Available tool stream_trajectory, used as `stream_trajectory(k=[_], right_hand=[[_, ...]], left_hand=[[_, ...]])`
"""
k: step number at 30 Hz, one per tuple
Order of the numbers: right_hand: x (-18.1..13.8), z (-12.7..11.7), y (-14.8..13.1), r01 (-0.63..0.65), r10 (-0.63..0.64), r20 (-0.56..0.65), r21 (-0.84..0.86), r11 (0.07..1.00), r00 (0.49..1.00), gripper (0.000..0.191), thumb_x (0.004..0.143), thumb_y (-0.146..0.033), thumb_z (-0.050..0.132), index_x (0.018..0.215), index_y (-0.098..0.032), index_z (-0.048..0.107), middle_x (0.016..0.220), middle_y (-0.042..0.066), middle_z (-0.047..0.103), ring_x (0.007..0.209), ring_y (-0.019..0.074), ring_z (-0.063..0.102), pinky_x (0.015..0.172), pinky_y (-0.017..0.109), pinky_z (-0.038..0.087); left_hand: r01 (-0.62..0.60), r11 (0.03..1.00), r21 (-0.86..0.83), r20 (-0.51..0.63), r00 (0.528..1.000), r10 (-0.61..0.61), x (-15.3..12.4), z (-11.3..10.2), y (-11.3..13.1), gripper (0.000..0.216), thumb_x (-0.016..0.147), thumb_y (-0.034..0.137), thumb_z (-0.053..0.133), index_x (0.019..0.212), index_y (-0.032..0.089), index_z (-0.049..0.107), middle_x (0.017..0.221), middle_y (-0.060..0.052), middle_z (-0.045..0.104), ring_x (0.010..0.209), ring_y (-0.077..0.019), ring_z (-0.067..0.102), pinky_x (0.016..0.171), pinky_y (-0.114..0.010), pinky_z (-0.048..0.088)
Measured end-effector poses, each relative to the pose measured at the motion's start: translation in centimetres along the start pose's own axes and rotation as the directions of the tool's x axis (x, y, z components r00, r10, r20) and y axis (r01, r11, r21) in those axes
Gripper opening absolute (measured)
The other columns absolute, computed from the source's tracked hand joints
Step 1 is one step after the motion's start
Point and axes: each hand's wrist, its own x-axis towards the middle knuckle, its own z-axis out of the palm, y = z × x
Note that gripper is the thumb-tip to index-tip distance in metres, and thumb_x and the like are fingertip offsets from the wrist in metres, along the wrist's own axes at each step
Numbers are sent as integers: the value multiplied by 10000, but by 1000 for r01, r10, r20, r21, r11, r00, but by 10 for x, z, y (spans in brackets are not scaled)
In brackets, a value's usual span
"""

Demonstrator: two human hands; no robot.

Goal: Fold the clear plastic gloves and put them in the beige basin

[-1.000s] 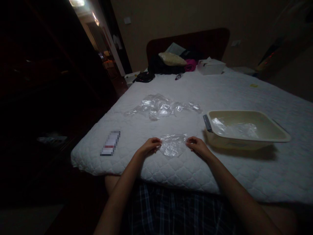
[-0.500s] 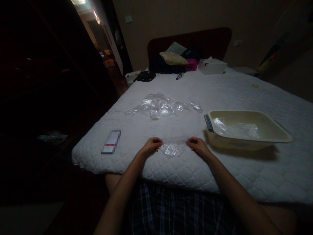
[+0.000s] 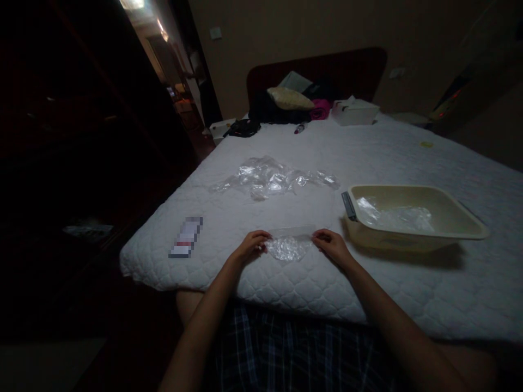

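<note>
A small clear plastic bag point(image 3: 288, 248) lies crinkled near the front edge of the bed, its flat strip uppermost. My left hand point(image 3: 252, 245) pinches the bag's left edge between thumb and fingers. At the opposite edge, the fingers of my right hand point(image 3: 330, 245) are closed on the plastic. Farther up the bed spreads a loose pile of clear plastic bags point(image 3: 275, 182). To my right stands a cream plastic tub point(image 3: 441, 234) with grey handles; more clear plastic point(image 3: 408, 216) lies in it.
A blurred-out phone-like object point(image 3: 187, 238) lies left of my hands on the white quilted bed point(image 3: 229, 212). Toward the headboard point(image 3: 368, 62) are a pillow point(image 3: 289, 98), dark and pink cloth, a white box point(image 3: 355, 111) and a small bottle point(image 3: 299, 128). A doorway opens at the left.
The bag's upper strip now stands out more above my fingers. My left fingers have shifted slightly on the edge. A figure shows in the doorway.
</note>
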Motion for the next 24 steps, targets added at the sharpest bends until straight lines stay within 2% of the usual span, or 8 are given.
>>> stream_trajectory(k=[5, 10, 13, 18, 24], right_hand=[[2, 1, 4, 28, -29, -14, -55, 998, 999, 284, 616, -425, 633, 741, -178, 569, 638, 4, 574, 528, 118, 492, 456, 225, 390], [3, 1, 6, 108, -113, -25, -147, 983, 993, 193, 635, -340, 612, 734, -176, 585, 672, 12, 607, 623, 146, 548, 593, 262, 428], [2, 2, 7, 139, -149, -40, -182, 973, 988, 176, 645, -324, 596, 739, -176, 589, 702, 21, 615, 666, 161, 562, 642, 278, 433], [0, 1, 7, 168, -189, -54, -270, 948, 980, 137, 648, -278, 572, 739, -177, 590, 660, 14, 594, 627, 158, 542, 603, 272, 424], [-1, -1, 10, 231, -261, -41, -351, 908, 964, 123, 661, -244, 535, 742, -179, 601, 681, 16, 600, 636, 155, 545, 607, 270, 426]], left_hand=[[-93, 995, -44, -51, 995, 91, -2, 5, -1, 388, 561, 324, 726, 894, 174, 594, 812, -5, 603, 541, -51, 510, 470, -165, 386], [-153, 988, 21, -115, 981, 154, 5, 6, -10, 443, 550, 355, 737, 918, 154, 597, 734, -12, 607, 576, -87, 534, 480, -180, 394], [-200, 977, 75, -131, 969, 208, 9, 4, -13, 355, 569, 346, 722, 842, 144, 618, 718, -16, 606, 578, -93, 529, 506, -196, 401], [-379, 905, 192, -53, 917, 395, 10, -2, -14, 131, 598, 246, 689, 650, 133, 649, 812, -55, 604, 725, -131, 554, 635, -229, 422], [-431, 858, 281, 65, 900, 431, 4, -6, -13, 118, 646, 261, 648, 657, 143, 659, 831, -73, 598, 803, -165, 552, 724, -275, 422]])
